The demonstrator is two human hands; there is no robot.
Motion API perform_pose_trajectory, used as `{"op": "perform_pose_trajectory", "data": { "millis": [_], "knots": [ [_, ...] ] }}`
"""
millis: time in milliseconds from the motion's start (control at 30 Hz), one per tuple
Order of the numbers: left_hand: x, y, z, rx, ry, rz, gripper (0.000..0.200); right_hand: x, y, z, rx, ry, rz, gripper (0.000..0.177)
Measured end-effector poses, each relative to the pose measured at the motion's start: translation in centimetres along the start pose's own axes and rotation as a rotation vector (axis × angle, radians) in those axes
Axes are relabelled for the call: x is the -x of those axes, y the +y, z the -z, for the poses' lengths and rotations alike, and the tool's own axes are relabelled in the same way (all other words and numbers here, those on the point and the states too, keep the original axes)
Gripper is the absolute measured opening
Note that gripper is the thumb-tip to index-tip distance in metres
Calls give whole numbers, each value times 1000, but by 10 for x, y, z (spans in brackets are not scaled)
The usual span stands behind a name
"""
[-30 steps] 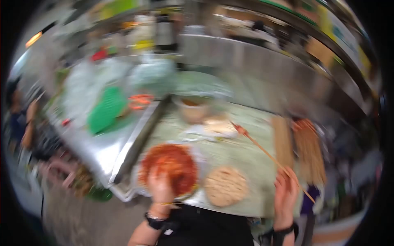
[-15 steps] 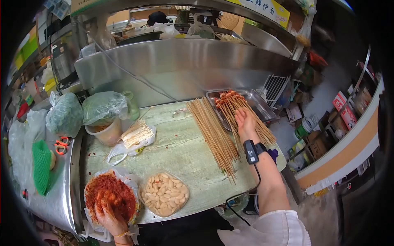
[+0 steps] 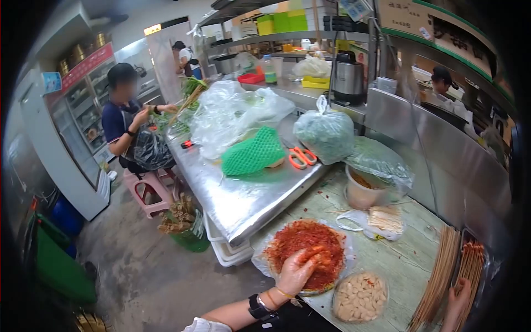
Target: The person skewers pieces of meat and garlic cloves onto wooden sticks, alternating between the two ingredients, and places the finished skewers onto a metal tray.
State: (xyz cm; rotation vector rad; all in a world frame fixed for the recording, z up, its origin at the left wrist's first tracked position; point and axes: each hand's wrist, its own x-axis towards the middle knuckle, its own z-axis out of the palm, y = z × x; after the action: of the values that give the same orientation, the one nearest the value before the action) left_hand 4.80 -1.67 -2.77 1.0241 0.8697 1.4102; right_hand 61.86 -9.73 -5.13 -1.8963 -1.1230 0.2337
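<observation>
While the person's left hand point(image 3: 298, 271) is sitting palm-down in the red chili mix point(image 3: 287, 238), its fingers are getting lost in the orange-red goop, so honestly no telling whether they're gripping anything. That mix is filling a bowl lined with clear plastic, right at the near edge of the pale green surface point(image 3: 412, 252). Way over to the right, the right hand point(image 3: 459, 293) is hanging by the red-tipped skewers point(image 3: 472, 260), and it's too small and edge-of-view to say if it's grasping one. Bare sticks point(image 3: 437, 271) are lying in a long bundle just left of those. A tub of pale pieces point(image 3: 360, 299) is sitting just beside the chili bowl, between the two hands. Further back, some thin white mushrooms point(image 3: 385, 218) are resting on a plastic bag, with a white tub point(image 3: 359, 193) standing behind them. Over on the metal surface point(image 3: 238, 207), orange scissors point(image 3: 302, 158) are lying beside a green mesh sleeve point(image 3: 254, 152). Off to the left, a co-worker in dark blue point(image 3: 116, 119) is holding both hands near some leafy greens point(image 3: 191, 91).
</observation>
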Motion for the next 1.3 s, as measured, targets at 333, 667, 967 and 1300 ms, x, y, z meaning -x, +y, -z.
{"op": "perform_pose_trajectory", "data": {
  "millis": [333,667,967,1300],
  "knots": [
    [-1,7,-5,-102,20,-47,26,33,-44,29,816,-59,217,32],
    [1,0,-14,-5,102,-5,19,26,-105,-83,830,-246,74,29],
    [0,-2,-14,65,42,-50,22,2,-98,-71,596,-282,-250,31],
    [-1,-11,-3,33,40,-45,24,-1,-77,-49,499,-226,-239,27]
  ]
}}
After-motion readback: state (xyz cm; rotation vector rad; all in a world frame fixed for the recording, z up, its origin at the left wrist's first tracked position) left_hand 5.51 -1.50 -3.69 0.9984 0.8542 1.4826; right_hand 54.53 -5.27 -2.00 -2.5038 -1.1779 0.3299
